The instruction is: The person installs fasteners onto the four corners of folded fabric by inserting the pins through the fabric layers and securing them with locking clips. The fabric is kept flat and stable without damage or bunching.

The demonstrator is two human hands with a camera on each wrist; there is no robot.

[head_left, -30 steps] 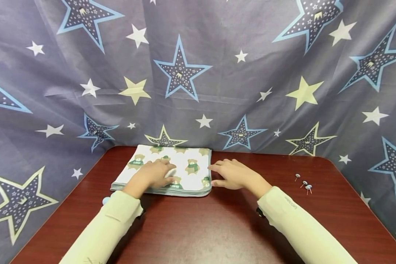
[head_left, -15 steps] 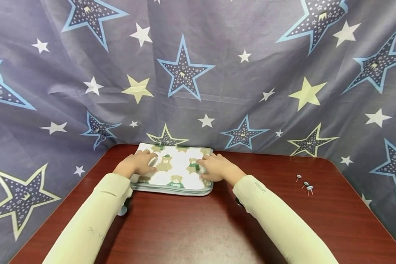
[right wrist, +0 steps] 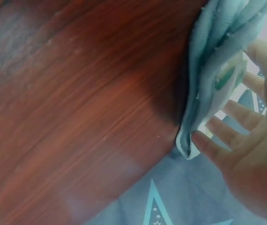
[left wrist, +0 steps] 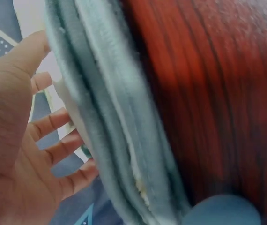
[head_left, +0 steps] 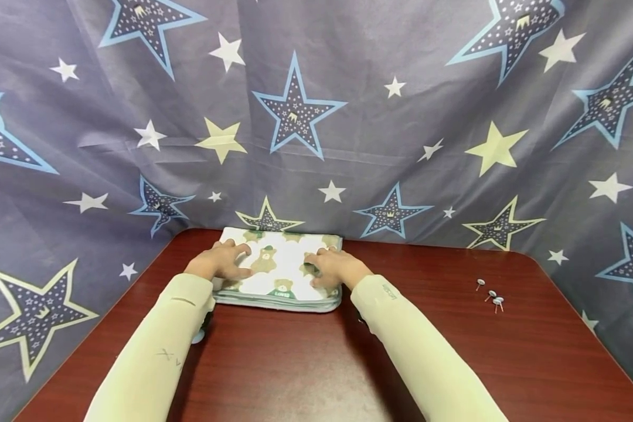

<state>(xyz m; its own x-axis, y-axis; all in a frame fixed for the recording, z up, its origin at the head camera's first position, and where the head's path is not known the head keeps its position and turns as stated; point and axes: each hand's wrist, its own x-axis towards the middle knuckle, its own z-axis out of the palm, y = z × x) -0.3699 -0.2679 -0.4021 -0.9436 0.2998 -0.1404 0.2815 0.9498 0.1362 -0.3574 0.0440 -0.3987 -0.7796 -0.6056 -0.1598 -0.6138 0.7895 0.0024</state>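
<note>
A folded cloth (head_left: 279, 264) with bear prints on white and blue-grey edging lies flat at the back of the table. My left hand (head_left: 218, 259) rests on its left part, fingers spread and slightly bent. On its right part lies my right hand (head_left: 333, 266), fingers apart and loosely bent. In the left wrist view the layered edge of the folded cloth (left wrist: 110, 108) runs past my spread fingers (left wrist: 54, 124). The right wrist view shows the cloth's corner (right wrist: 208, 89) beside my extended fingers (right wrist: 227, 131).
Several small pins with pale round heads (head_left: 492, 293) lie on the right side of the brown table (head_left: 295, 363). A pale blue round object (left wrist: 222, 213) is near my left wrist, partly behind the sleeve. A star-patterned curtain (head_left: 316, 117) hangs behind the table.
My left hand has moved left across the cloth, and my right hand has moved left onto its right part. The cloth's visible left edge has shifted right.
</note>
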